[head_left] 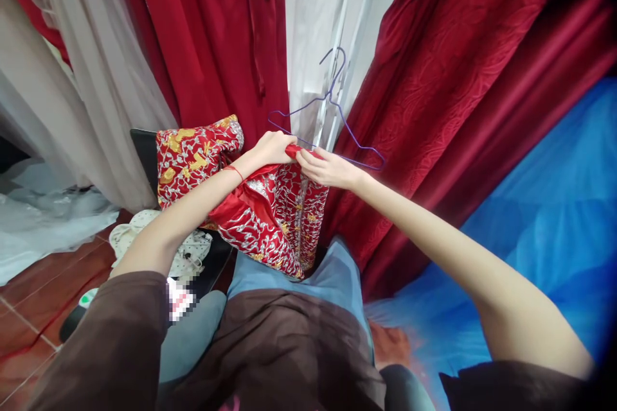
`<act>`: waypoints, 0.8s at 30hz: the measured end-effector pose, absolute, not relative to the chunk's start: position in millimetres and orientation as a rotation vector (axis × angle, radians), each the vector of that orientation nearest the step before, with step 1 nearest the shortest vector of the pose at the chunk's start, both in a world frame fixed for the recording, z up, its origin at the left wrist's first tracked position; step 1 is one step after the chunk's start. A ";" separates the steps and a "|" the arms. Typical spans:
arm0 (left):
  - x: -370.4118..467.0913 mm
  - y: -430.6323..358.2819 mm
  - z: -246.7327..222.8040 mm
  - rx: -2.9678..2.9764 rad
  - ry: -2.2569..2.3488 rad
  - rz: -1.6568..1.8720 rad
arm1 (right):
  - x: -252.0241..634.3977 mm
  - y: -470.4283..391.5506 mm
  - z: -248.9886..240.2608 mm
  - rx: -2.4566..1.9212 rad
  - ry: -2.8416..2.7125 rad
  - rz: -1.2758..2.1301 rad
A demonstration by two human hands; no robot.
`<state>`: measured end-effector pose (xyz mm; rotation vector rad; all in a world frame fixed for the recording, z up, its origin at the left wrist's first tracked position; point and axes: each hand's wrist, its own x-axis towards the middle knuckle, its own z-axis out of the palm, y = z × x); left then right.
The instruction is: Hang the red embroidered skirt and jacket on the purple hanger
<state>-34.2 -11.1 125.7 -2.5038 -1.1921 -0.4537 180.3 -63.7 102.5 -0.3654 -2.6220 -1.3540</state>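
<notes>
A red garment (270,218) embroidered in silver and gold hangs down in front of me. My left hand (274,146) pinches its top edge, and a thin red cord circles that wrist. Right beside it, my right hand (326,169) grips the same red edge. A purple wire hanger (332,109) sits just behind both hands, its hook pointing up. Another part of the embroidered cloth (193,157) lies draped to the left over a dark chair back (143,148).
Dark red dresses (457,96) and white ones (313,26) hang close ahead. Blue fabric (544,218) fills the right side. White tulle (38,218) and a patterned cream hat (187,250) lie on the left, above a red tiled floor (43,295).
</notes>
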 end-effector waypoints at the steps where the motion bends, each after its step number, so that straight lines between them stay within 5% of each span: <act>1: -34.4 -10.2 124.5 -2.511 -1.151 -0.446 | 180.9 -66.3 102.8 -0.304 -2.657 -1.344; 8: -25.9 0.5 115.6 -2.581 -1.076 -0.245 | 194.8 -73.4 107.0 -0.399 -2.687 -1.307; 15: -13.4 20.7 111.0 -2.336 -1.989 0.242 | 231.6 -71.8 103.1 -0.782 -2.680 -1.210; 19: -14.8 27.7 92.4 -2.279 -1.883 -0.039 | 251.0 -76.2 101.9 -0.982 -2.704 -1.283; 24: -1.7 46.6 67.1 -2.352 -1.230 -0.452 | 265.1 -81.4 90.9 -1.310 -2.795 -1.111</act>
